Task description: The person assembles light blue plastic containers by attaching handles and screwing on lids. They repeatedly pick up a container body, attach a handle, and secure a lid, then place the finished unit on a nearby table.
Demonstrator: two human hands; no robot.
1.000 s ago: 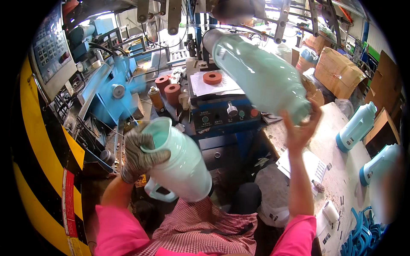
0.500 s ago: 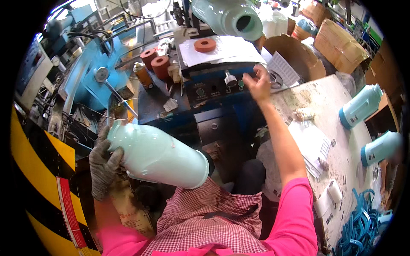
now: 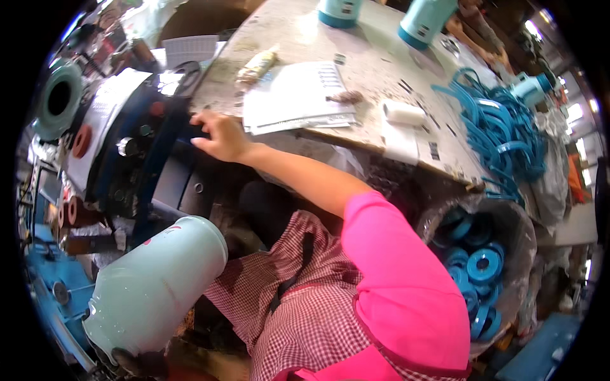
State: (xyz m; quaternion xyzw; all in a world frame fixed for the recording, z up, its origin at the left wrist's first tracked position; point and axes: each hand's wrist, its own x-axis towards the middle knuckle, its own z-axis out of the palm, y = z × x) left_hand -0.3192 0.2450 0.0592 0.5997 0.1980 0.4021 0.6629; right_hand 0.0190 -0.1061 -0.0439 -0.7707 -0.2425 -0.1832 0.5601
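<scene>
A pale mint-green thermos shell (image 3: 155,286) lies tilted at the lower left, its wide end toward my apron. Red marks show on its upper side. At its neck end my gloved left hand (image 3: 141,362) grips it, mostly dark and hidden under the shell. My bare right hand (image 3: 221,136) is raised near the table's edge, holding nothing, its fingers apart and slightly bent. Left of this hand stands a dark machine control box (image 3: 127,168) with knobs. A second mint-green shell (image 3: 46,120), its round dark opening showing, is beyond the box.
Papers (image 3: 295,105), a white roll (image 3: 404,113) and two teal-based jugs (image 3: 419,25) are on the worktable (image 3: 375,70). Blue plastic handles (image 3: 502,127) heap at its right. Below, a lined bin (image 3: 524,238) holds blue round parts (image 3: 484,265). Another person's arm (image 3: 483,44) shows far right.
The view has swung to the right, bringing the worktable and bin into the middle. My right hand has come away from the control box's knobs. The left hand keeps hold of the thermos shell.
</scene>
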